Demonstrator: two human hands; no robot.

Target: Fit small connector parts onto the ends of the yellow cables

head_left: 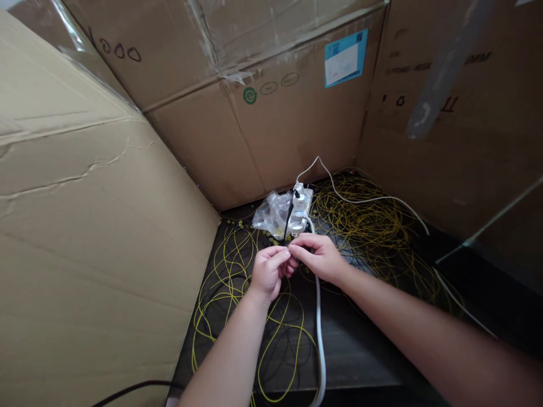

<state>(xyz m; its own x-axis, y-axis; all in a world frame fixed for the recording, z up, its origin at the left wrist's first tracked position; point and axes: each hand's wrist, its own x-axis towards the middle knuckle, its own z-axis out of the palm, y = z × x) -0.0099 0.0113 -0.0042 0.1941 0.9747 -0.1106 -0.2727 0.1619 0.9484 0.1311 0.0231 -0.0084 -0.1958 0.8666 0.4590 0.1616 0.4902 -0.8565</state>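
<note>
My left hand and my right hand meet above the dark tabletop, thumbs and forefingers pinched together tip to tip. What sits between the fingertips is too small or hidden to make out. Just beyond them stands a white power strip with plugs and a black cord in it. A crumpled clear plastic bag lies against its left side. Thin yellow cables loop loosely on the left, under and around my left forearm. A thick white cord runs below my right hand toward the front edge.
Large cardboard boxes wall in the table: one on the left, one behind, one on the right. A tangled heap of yellow cable lies at the back right. A thin white cable arches over it.
</note>
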